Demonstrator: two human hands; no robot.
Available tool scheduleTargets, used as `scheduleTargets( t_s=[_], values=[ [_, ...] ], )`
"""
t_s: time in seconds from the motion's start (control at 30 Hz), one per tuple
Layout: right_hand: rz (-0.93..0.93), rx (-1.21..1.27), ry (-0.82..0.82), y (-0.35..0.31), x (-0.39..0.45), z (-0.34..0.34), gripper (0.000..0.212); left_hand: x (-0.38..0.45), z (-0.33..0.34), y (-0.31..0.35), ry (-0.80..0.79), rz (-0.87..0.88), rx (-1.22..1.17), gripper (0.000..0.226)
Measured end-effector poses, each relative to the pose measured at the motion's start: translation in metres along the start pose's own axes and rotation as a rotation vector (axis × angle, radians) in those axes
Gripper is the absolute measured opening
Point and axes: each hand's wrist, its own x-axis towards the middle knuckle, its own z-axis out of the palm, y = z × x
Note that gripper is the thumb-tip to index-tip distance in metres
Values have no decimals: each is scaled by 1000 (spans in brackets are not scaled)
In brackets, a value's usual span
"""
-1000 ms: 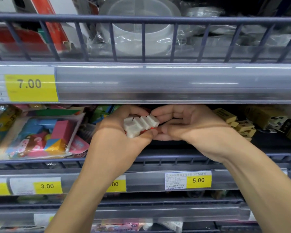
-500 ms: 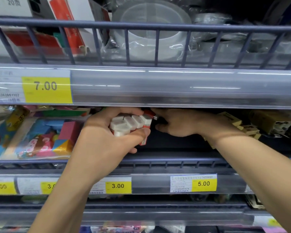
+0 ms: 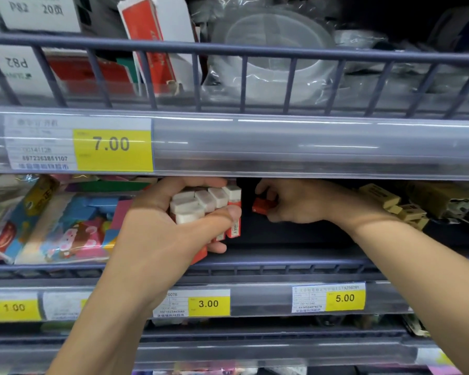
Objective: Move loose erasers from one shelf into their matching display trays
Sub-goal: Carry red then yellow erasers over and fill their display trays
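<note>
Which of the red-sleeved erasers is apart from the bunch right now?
The single red-sleeved eraser pinched by the right hand; the others sit bunched in the left hand, white ends up.

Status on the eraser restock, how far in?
Mid-collection. Left hand grips a bunch of red-sleeved erasers; right hand pinches another red eraser deep on the shelf. No display tray shows, so placement looks still to do. Tan erasers lie loose at right.
</note>
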Motion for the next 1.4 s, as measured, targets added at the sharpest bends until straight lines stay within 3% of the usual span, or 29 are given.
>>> scheduleTargets(
  t_s=[0.07,0.27,0.4,0.6,0.87,0.97,1.23,1.4],
  values=[
    [24,74,8,-4,-9,-2,55,-2,-5,-1,-21,-7,-46,28],
    [39,474,230,-40,-55,-7,40,-10,-28,-2,-16,12,-75,42],
    [-190,765,273,-70,-84,-1,12,-21,-50,-4,-20,50,-138,41],
    [-310,1045,227,-99,-95,25,33,-43,-89,-11,22,53,-132,39],
    [-434,1143,44,-119,-109,81,36,-113,-129,-31,241,-98,-74,60],
    [-419,1206,-120,-120,-115,108,35,-152,-129,-46,344,-185,-74,65],
    [-138,1223,-570,-92,-134,227,35,-277,-100,-114,633,-535,-134,33],
    [44,1162,-815,-65,-167,307,35,-367,-73,-149,830,-750,-194,40]
  ],
)
